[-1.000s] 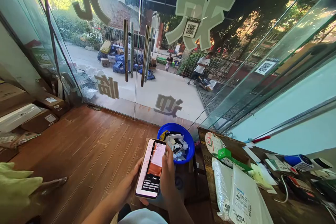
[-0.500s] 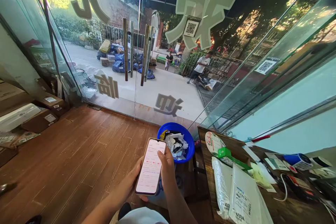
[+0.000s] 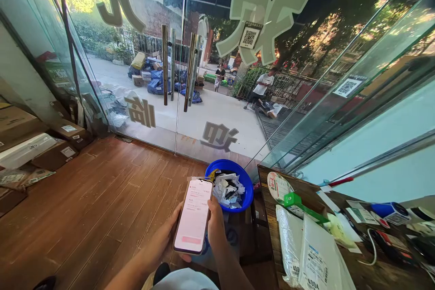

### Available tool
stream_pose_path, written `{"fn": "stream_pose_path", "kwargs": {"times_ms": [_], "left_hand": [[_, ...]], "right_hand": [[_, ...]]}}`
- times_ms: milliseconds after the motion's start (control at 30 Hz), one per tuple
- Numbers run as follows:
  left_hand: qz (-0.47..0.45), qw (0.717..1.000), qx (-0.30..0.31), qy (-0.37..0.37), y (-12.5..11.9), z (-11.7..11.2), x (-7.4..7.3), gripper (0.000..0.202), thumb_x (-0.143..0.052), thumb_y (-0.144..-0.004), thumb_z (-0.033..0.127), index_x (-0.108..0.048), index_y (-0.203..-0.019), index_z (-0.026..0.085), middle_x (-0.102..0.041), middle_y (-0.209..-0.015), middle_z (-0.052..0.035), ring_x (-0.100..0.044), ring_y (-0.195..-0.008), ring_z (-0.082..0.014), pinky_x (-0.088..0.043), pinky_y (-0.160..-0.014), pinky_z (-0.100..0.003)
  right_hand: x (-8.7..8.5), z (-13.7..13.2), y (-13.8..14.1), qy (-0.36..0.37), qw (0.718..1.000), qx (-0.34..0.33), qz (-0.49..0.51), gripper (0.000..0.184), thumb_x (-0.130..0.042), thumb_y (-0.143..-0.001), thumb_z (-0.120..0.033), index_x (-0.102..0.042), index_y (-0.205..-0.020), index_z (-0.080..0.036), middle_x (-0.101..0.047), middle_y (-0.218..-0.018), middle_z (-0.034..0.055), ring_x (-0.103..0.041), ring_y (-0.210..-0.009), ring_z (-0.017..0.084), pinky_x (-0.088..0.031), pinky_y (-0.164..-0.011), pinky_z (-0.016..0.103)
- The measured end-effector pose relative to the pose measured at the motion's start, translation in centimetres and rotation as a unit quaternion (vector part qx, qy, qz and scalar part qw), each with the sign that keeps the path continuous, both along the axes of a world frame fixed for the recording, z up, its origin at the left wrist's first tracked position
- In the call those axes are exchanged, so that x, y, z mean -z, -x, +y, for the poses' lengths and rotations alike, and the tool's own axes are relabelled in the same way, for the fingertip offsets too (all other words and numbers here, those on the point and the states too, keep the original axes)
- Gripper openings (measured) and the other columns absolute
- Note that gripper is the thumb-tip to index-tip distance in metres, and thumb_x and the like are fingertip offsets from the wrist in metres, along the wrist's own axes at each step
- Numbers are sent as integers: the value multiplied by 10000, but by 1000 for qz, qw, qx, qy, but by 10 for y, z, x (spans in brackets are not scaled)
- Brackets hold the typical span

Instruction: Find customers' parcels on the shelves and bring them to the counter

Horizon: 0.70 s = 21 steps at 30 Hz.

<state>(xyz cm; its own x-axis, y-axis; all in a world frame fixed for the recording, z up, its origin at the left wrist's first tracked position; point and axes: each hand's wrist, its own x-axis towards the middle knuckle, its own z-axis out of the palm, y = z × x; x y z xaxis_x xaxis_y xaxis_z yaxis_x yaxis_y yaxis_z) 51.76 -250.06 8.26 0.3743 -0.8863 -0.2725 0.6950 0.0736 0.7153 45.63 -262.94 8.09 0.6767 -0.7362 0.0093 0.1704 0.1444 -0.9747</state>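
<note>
A lit smartphone (image 3: 193,217) is held upright in front of my lap, its screen facing me with lines of small text and a pink button low down. My left hand (image 3: 170,231) wraps its left edge, with fingers partly hidden behind the phone. Along the right edge, my right hand (image 3: 215,224) grips it too, the thumb resting by the upper right side of the screen. Just beyond the phone stands a blue bin (image 3: 249,190) filled with crumpled packaging (image 3: 229,188).
A dark wooden table (image 3: 272,213) at the right bears white parcels (image 3: 319,253), a green box (image 3: 292,199) and a cable. Glass doors with metal handles (image 3: 165,63) stand ahead; two people are outside near blue sacks (image 3: 156,84). Cardboard boxes (image 3: 54,154) are stacked at left.
The phone's screen shows a different page, now with a pink button near the bottom. My right thumb has moved off the screen to the phone's edge. The view has shifted slightly.
</note>
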Motion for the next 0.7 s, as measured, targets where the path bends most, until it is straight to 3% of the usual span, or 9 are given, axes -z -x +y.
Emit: {"fn": "stream_pose_path", "kwargs": {"times_ms": [167,267,433,567,700], "left_hand": [[26,999,-22,33,0,-1,3,626,-440,-893,560,-383,-1442,264,-511,-1421,-58,-448,-1297,-288,-476,-932,-373],[46,998,-25,25,1,-1,1,643,-450,-892,555,-366,-1450,247,-499,-1430,-74,-457,-1290,-294,-513,-859,-358],[51,999,-11,11,2,-1,-6,649,-464,-896,531,-312,-1472,274,-489,-1439,-71,-513,-1233,-304,-534,-766,-346],[34,999,-24,36,2,-1,-7,633,-466,-891,541,-376,-1446,249,-509,-1423,-55,-424,-1320,-281,-442,-977,-367],[20,999,-27,6,4,0,-5,658,-463,-877,576,-372,-1447,262,-510,-1420,-60,-410,-1330,-300,-404,-1025,-411]], "right_hand": [[4,3,7,-40,998,-54,5,319,-530,-750,-418,-685,-895,-181,-698,-802,36,-599,-703,215,-473,-622,301],[9,2,8,-52,996,-68,5,329,-537,-736,-377,-674,-957,-175,-698,-834,36,-592,-706,204,-462,-629,294],[13,0,11,-36,998,-53,15,293,-533,-724,-378,-679,-873,-171,-683,-778,33,-572,-680,197,-432,-592,284],[10,1,11,-38,998,-55,4,305,-517,-736,-409,-679,-851,-178,-692,-768,35,-571,-651,198,-443,-580,295],[4,5,9,-54,998,-33,14,319,-557,-694,-411,-688,-854,-167,-702,-752,40,-591,-647,206,-449,-573,300]]}}
